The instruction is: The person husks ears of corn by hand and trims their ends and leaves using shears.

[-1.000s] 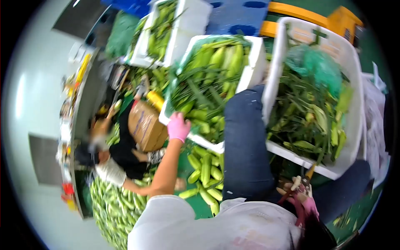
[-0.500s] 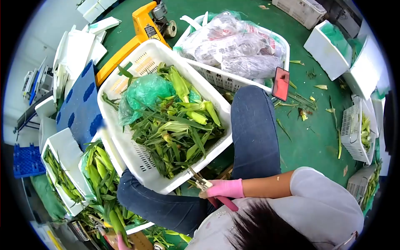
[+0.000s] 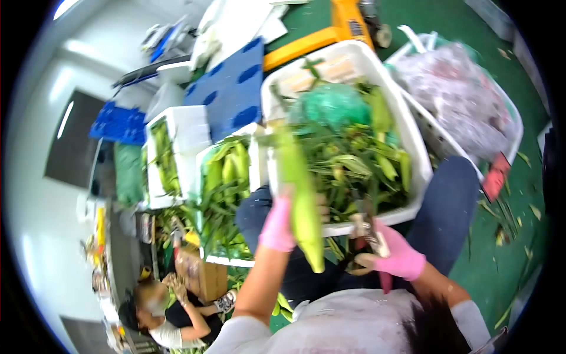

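Note:
My left hand [image 3: 279,226], in a pink glove, grips a green ear of corn [image 3: 304,215] still in its husk, tilted in front of my lap; motion blurs it. In my right hand [image 3: 398,257], also pink-gloved, is a pair of pruning shears [image 3: 367,229], with a reddish handle hanging below the palm. The shears are close to the near rim of a large white basket [image 3: 421,197]. Loose husks and leaves [image 3: 348,171] fill much of that basket, along with a crumpled green plastic bag [image 3: 336,107].
Left of the basket, a white foam box [image 3: 221,258] holds unhusked corn, with another foam box [image 3: 191,127] behind it. A second basket [image 3: 516,133] carries clear plastic bags. Beyond are a blue pallet [image 3: 230,82] and yellow pallet jack [image 3: 300,48]. Another person [image 3: 171,318] sits lower left.
My view has swung left, so things appear further right. My left hand has brought the ear of corn up from the lower-left box to before my lap. The shears stay in my right hand.

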Tool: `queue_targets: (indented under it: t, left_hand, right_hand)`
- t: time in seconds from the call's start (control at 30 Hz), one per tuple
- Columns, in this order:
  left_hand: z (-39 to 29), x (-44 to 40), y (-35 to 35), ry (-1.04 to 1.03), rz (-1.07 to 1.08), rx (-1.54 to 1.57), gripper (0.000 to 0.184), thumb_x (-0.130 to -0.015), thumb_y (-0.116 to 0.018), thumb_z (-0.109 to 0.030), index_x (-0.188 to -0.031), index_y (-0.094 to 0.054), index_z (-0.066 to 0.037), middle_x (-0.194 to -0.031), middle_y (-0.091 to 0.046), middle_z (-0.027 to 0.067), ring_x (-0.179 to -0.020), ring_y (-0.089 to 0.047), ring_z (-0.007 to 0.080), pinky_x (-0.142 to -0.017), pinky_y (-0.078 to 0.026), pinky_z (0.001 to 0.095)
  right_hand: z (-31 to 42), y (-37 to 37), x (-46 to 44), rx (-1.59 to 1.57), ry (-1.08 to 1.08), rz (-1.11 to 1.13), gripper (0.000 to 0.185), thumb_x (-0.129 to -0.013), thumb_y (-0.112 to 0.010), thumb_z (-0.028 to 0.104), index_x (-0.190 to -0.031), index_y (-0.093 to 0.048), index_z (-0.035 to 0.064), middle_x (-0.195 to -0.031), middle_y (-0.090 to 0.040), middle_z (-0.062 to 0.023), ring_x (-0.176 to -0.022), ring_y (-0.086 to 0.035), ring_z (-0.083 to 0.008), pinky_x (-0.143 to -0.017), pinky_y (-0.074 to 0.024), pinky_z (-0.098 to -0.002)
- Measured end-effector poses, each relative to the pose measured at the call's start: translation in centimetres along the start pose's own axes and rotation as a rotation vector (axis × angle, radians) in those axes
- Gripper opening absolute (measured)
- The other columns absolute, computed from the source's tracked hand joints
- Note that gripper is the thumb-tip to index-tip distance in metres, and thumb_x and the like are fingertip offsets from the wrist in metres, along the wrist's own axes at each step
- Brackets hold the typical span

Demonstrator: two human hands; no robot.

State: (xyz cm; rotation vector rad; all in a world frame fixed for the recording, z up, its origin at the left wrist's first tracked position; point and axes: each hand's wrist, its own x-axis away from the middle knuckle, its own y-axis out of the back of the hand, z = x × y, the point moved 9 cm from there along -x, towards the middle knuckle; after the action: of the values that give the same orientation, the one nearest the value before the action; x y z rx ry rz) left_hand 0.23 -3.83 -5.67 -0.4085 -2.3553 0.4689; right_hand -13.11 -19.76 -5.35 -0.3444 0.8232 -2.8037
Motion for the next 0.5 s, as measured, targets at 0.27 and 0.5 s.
queue_targets:
  t: [0.27,0.5]
  left_hand:
    - [-0.8,0.1,-3.5,-0.394,0.062,-0.827,0.055,-0.094,-0.069,-0.030,-0.136,-0.050,0.000,-0.110,-0.062,0.0067,-0.098,-0.058,0.0136,-0.090,-0.049,0.0293]
    - [1.2,2.1,-2.1,0.039,0.417,-0.694,0.068,-0.089,-0.071,-0.041,-0.136,-0.048,0.002,-0.108,-0.063,0.0115,-0.094,-0.063,0.0190,-0.086,-0.053,0.0328]
  right_hand:
    - [3.3,3.6,-0.8,0.565,-0.002,-0.159,0.092,-0.075,-0.083,0.019,-0.151,-0.034,0.0016,-0.119,-0.057,-0.0088,-0.112,-0.055,-0.0196,-0.102,-0.0451,-0.0337]
    - [6.0,2.8,-4.2,0.908,0.216,0.025,0.086,-0.072,-0.086,0.030,-0.141,-0.047,-0.0031,-0.122,-0.059,-0.0211,-0.111,-0.061,-0.0296,-0.099,-0.0487,-0.0380]
